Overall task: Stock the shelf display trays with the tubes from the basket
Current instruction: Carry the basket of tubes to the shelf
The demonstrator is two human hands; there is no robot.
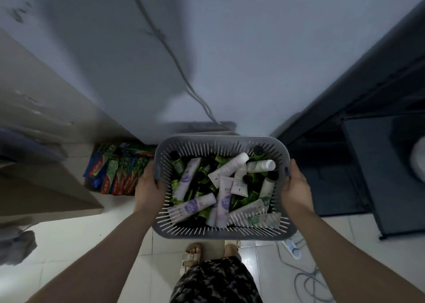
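Basket [221, 233] between left hand [149, 189], right hand [297, 186]

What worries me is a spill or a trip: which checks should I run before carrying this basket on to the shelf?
1. Left hand grips the basket by its rim: ok.
2. Right hand grips the opposite rim: ok.
3. Tubes all lie inside the basket: ok.
4. Floor by the feet free: not ok, a power strip and cable lie beside the right foot.
5. Room in the display trays on the dark shelf: cannot tell, no tray shows.
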